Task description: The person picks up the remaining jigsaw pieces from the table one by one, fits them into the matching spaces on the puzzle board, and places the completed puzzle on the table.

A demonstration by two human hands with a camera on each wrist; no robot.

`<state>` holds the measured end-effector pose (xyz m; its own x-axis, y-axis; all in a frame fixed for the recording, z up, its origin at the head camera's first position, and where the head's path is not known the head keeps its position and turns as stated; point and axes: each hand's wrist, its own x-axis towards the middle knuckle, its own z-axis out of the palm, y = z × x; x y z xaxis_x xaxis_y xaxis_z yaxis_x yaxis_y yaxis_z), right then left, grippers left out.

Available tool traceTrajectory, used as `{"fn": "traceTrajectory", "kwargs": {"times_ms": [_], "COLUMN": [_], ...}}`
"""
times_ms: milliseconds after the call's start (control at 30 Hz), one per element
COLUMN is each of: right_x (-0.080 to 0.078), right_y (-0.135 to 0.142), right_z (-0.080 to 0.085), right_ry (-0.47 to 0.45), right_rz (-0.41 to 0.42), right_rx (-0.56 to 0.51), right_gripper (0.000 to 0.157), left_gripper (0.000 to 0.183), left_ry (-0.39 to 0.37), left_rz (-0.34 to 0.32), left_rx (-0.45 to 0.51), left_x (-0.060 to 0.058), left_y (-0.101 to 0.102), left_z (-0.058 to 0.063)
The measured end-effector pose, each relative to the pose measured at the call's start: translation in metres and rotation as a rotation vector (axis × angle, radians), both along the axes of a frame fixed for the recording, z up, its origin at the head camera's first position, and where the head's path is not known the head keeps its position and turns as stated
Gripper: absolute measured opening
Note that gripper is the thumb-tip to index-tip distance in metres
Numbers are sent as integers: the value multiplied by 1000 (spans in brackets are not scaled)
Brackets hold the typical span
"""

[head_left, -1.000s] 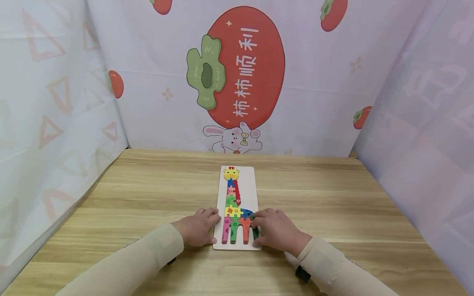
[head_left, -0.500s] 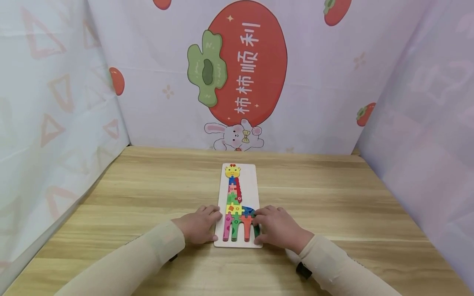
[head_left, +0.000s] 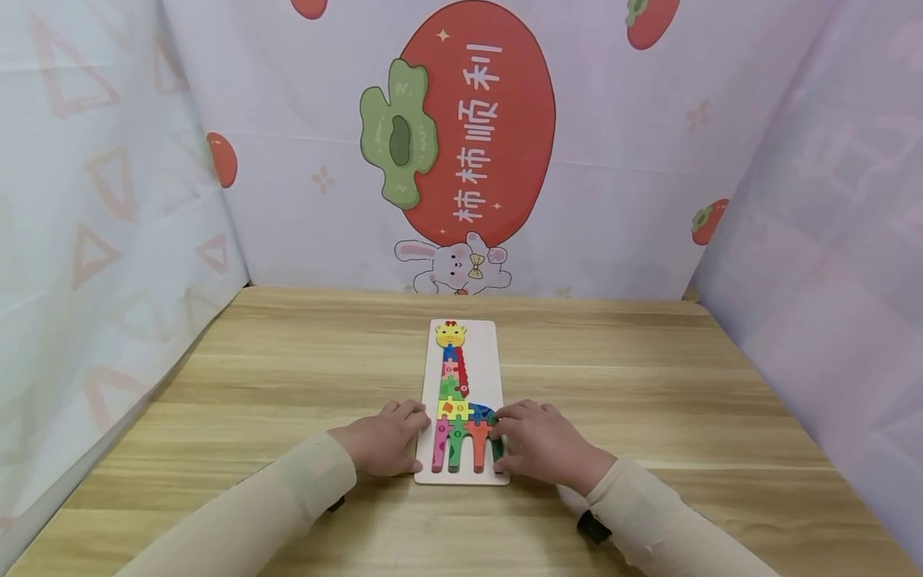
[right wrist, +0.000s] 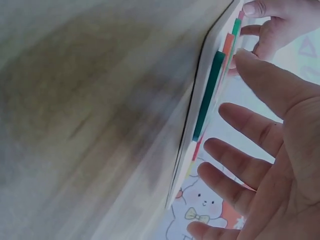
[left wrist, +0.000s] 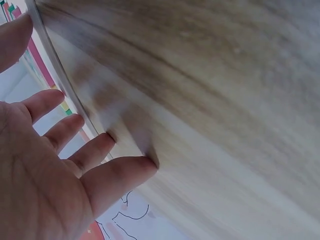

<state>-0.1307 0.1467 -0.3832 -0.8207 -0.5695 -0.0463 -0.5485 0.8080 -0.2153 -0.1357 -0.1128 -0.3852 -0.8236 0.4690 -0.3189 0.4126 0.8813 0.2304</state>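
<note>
A pale wooden board (head_left: 481,344) lies on the table, its short side towards me. On it sits a giraffe jigsaw puzzle (head_left: 453,410) of coloured numbered pieces, from a yellow head at the far end to legs at the near end. My left hand (head_left: 385,441) is at the board's left edge, fingers loosely extended, as the left wrist view also shows. My right hand (head_left: 544,445) reaches over the right edge and hides part of the rear dark green leg piece (right wrist: 210,95). In the right wrist view its fingers are spread beside the board, gripping nothing.
The wood-grain table (head_left: 303,344) runs back to a patterned cloth (head_left: 613,200) with a large persimmon and a rabbit. More cloth hangs along the left and right sides. A black wrist strap (head_left: 594,527) shows under the right sleeve.
The view shifts slightly. Both hands stay at the sides of the board, and the board and puzzle pieces keep their places.
</note>
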Motion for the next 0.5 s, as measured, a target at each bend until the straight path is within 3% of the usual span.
{"fn": "traceTrajectory", "kwargs": {"times_ms": [267, 500], "right_x": [1, 0], "right_y": [2, 6], "right_z": [3, 5], "right_ry": [20, 155], "right_rz": [-18, -44], "right_rx": [-62, -106], "right_gripper": [35, 36], "left_gripper": [65, 71], "left_ry": [-2, 71], "left_rz": [20, 42], "left_rx": [43, 72], "left_x": [0, -4], "left_y": [-1, -5], "left_z": [-1, -7]}}
